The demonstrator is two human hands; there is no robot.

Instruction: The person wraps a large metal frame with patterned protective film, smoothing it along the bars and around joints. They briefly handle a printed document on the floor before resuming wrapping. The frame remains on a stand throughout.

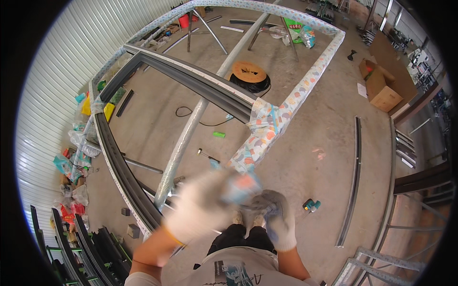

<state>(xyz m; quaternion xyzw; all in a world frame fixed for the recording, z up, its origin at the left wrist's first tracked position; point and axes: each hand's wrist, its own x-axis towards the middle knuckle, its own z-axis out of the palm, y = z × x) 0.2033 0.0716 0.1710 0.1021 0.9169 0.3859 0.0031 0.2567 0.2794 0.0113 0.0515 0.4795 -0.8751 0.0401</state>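
My left hand (200, 207), in a white knit glove with a grey palm, is smeared by motion beside the near end of a frame bar; its fingers cannot be made out. A blurred piece of patterned wrapping (244, 185) shows at its fingertips. My right hand (275, 217), gloved alike, is just right of that end with its fingers curled; what they hold is hidden. Printed wrapping film (262, 136) with orange and blue shapes covers the bar up to the corner of a dark window-like frame (191, 83).
A foil-wrapped tube (183, 138) runs under the frame. On the floor are a hammer (208, 155), a green drill (311, 206), a cable reel (250, 74) and a long dark strip (355, 181). A cardboard box (381, 88) stands at right; dark profiles (81, 243) lean at lower left.
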